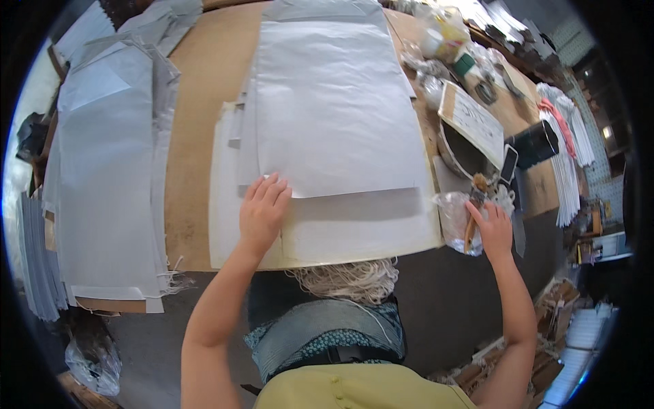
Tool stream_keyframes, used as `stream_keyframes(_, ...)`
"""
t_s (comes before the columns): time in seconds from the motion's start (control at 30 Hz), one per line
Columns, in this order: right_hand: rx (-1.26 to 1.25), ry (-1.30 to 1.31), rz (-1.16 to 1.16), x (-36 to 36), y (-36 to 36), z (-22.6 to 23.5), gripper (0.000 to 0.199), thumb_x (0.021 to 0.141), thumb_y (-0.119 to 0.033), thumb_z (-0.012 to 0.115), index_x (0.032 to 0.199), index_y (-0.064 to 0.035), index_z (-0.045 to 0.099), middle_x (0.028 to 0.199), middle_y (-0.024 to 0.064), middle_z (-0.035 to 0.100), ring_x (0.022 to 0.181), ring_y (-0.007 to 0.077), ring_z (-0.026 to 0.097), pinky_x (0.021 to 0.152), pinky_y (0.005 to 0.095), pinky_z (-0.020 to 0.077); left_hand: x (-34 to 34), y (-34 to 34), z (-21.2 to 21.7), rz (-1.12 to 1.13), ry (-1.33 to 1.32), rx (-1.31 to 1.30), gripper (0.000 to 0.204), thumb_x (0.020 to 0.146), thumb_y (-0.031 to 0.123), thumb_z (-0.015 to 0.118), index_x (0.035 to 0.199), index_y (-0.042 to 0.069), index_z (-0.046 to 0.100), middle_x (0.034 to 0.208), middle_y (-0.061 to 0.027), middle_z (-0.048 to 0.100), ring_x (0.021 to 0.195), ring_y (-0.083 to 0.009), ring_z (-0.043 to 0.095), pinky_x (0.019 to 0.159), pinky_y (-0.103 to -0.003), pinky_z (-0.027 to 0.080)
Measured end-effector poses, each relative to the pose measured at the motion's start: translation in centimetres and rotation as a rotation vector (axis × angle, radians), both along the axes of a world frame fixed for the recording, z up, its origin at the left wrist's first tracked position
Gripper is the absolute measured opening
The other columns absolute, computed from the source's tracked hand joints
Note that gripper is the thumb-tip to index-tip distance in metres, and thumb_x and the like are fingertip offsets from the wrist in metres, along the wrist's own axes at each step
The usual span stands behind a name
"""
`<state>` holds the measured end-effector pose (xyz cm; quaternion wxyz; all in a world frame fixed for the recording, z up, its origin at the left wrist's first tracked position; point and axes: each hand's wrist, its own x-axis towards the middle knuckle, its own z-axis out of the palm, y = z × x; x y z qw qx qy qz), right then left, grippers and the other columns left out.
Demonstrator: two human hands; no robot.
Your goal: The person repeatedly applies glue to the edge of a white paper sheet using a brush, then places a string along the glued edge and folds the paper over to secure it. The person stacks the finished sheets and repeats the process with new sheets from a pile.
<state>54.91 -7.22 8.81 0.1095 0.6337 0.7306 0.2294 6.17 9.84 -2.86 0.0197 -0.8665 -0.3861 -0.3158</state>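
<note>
A large white paper sheet lies on a stack in the middle of the table. My left hand rests on its near left corner, fingers stretched out and holding nothing. Under the stack is a pale board with yellowed edges. At the table's right edge, my right hand closes on the wooden handle of a brush, bristle end pointing away from me. The fingertips are partly hidden. Beneath the brush lies a clear plastic bag. Just beyond stands a round container with a flat panel across it.
On the left is another stack of grey-white sheets. A black cylinder and a phone-like object are at the right, with plastic-wrapped items farther back. Below the front edge hangs a bundle of pale string.
</note>
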Motion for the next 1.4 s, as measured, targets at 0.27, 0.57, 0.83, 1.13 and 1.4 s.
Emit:
stream_keyframes(0.27,0.322,1.188,-0.179,-9.6,3.4,-0.9,0.006,0.098,-0.009,0.066,0.101,-0.0058,0.062,0.082,0.0012,0.06,0.072,0.0125,0.061,0.066,0.0278,0.0497,-2.3,-13.5,1.7,-0.202,0.085,-0.245,0.033,0.081,0.007,0.065,0.114,0.003,0.069,0.118,-0.0136,0.068,0.12,-0.0314,0.065,0.108,-0.049,0.05)
stream_keyframes(0.57,-0.127,1.669,0.201,-26.4,3.1,-9.1,0.01,0.087,-0.005,0.074,0.092,-0.0048,0.066,0.076,0.0045,0.065,0.068,0.0162,0.064,0.061,0.0295,0.0509,-3.4,-14.2,0.5,-0.034,-0.04,-0.307,0.021,0.081,-0.001,0.074,0.101,0.003,0.07,0.114,-0.0104,0.073,0.114,-0.0298,0.07,0.1,-0.045,0.058)
stream_keyframes(0.83,0.096,1.344,0.013,-15.7,0.6,-9.9,0.008,0.083,-0.004,0.074,0.085,-0.0057,0.066,0.074,0.0071,0.064,0.062,0.0213,0.063,0.057,0.0317,0.0498,-3.3,-13.4,1.3,-0.05,-0.052,-0.35,0.017,0.085,-0.002,0.073,0.101,0.004,0.07,0.108,-0.0102,0.074,0.112,-0.028,0.071,0.102,-0.047,0.056)
stream_keyframes(1.13,0.088,1.096,-0.194,-10.2,2.2,-2.1,0.008,0.092,-0.014,0.073,0.093,-0.0056,0.074,0.084,0.0084,0.073,0.066,0.0176,0.068,0.059,0.0312,0.0521,-5.4,-11.9,4.0,0.01,0.153,-0.4,0.017,0.084,-0.001,0.064,0.1,0.004,0.069,0.106,-0.0093,0.071,0.115,-0.0293,0.068,0.105,-0.048,0.052)
stream_keyframes(1.4,0.079,0.276,-0.243,0.6,-0.4,-0.7,0.028,0.098,-0.006,0.064,0.125,-0.0095,0.072,0.113,0.0082,0.071,0.104,0.0252,0.068,0.091,0.0335,0.053,-4.4,-16.9,2.9,0.095,-0.049,-0.682,0.02,0.082,0.012,0.079,0.1,0.007,0.073,0.089,-0.009,0.062,0.086,-0.0284,0.062,0.074,-0.04,0.051)
